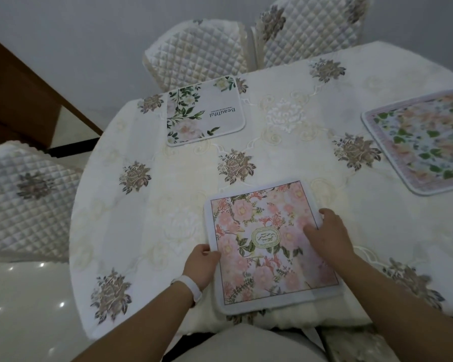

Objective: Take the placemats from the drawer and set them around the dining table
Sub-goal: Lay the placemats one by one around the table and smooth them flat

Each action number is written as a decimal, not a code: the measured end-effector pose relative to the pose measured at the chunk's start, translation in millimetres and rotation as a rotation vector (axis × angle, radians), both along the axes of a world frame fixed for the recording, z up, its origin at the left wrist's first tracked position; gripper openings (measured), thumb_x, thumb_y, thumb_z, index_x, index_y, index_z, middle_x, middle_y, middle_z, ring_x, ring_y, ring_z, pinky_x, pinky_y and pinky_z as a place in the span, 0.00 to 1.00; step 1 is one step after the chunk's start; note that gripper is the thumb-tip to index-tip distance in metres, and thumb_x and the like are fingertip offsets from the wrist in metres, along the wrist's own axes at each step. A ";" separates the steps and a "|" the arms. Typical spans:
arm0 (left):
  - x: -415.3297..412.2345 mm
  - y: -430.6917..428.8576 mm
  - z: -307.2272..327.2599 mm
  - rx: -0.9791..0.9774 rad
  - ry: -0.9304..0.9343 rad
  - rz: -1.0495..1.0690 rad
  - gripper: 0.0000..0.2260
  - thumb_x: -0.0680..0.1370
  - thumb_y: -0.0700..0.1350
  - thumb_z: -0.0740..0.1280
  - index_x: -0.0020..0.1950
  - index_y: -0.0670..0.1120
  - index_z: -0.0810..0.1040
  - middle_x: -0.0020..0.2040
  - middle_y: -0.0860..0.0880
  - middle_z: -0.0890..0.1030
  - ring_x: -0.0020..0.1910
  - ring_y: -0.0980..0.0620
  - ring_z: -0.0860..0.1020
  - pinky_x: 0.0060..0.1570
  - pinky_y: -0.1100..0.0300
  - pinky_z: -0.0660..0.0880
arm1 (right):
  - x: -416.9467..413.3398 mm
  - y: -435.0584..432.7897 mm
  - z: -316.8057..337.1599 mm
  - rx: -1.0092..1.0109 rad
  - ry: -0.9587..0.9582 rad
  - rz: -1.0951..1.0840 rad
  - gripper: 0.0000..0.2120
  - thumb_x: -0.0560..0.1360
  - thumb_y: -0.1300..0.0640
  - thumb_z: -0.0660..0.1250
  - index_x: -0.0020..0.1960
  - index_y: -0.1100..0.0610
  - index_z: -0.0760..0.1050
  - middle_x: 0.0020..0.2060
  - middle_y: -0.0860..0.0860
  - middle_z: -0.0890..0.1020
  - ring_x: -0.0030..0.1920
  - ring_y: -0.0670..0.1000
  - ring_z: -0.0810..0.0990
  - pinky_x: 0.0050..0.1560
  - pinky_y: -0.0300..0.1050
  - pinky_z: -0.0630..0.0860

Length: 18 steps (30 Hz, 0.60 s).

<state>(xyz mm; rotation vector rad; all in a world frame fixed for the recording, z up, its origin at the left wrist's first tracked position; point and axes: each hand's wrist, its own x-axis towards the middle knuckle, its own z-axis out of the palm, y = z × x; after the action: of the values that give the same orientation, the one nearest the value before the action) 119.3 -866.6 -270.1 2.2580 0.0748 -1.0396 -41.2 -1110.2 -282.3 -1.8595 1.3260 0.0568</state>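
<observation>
A pink floral placemat (262, 259) lies flat at the near edge of the dining table (173, 194). My left hand (200, 263) pinches its left edge, thumb on top. My right hand (327, 231) rests on its right edge with fingers spread over the print. A white placemat with green leaves and the word "Beautiful" (207, 111) lies at the far side of the table. A third placemat with pink and green flowers (424, 142) lies at the right, partly cut off by the frame.
The table wears a white embroidered cloth. Two quilted chairs (202, 50) stand at the far side and another quilted chair (24, 199) at the left. A brown wooden cabinet (19, 95) is at the far left on the glossy floor.
</observation>
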 end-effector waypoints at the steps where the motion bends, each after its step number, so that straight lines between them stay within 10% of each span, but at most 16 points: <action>1: -2.4 -0.8 1.9 -0.005 0.010 -0.003 0.11 0.77 0.47 0.66 0.58 0.45 0.75 0.50 0.46 0.81 0.48 0.45 0.80 0.53 0.46 0.79 | 0.0 1.3 2.0 0.030 -0.027 -0.018 0.29 0.74 0.53 0.67 0.72 0.59 0.64 0.56 0.59 0.78 0.49 0.59 0.79 0.49 0.51 0.76; 18: -12.8 89.4 47.8 -0.136 -0.133 0.202 0.10 0.78 0.39 0.63 0.57 0.48 0.75 0.48 0.47 0.80 0.44 0.45 0.80 0.41 0.54 0.78 | 27.0 86.3 20.3 0.166 -0.152 0.215 0.13 0.77 0.59 0.62 0.61 0.53 0.70 0.48 0.51 0.80 0.43 0.49 0.79 0.35 0.43 0.73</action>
<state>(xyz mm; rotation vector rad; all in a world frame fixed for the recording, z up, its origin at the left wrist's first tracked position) 106.5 -777.2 -222.4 2.1393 0.1673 -0.7635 -14.2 -1024.0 -262.0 -1.8190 0.9852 0.1312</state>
